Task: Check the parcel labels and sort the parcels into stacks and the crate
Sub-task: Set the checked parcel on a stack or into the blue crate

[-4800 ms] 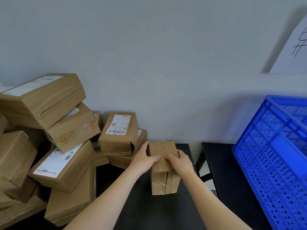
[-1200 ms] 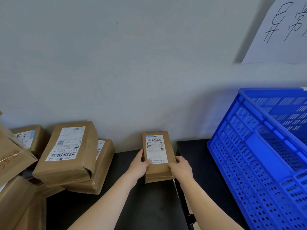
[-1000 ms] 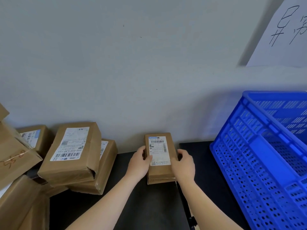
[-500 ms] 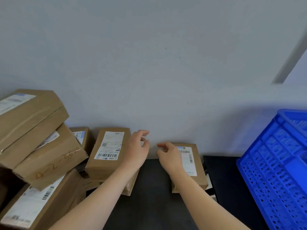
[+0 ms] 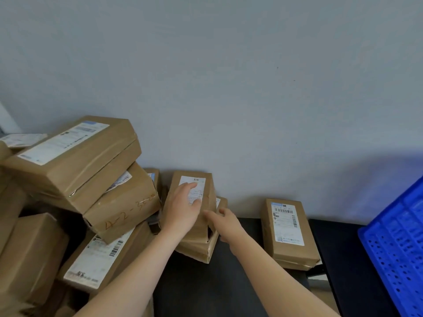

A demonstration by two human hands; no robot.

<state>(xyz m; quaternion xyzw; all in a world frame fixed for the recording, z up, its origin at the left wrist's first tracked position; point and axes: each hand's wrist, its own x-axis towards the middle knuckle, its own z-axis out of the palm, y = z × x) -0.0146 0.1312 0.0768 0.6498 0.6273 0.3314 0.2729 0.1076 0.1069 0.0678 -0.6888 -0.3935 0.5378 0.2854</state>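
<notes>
Left hand (image 5: pixel 183 213) flat, fingers straight, half hiding label (image 5: pixel 199 183) on centre parcel (image 5: pixel 210 194), right hand (image 5: pixel 226 223) slack-fingered at its edge, blue crate (image 5: pixel 396 248) cropped right, table (image 5: pixel 201 289) between forearms.

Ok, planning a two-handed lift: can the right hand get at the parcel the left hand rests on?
Probably yes: the right hand sits beside the parcel, nothing between them; the left hand covers only its top.
</notes>
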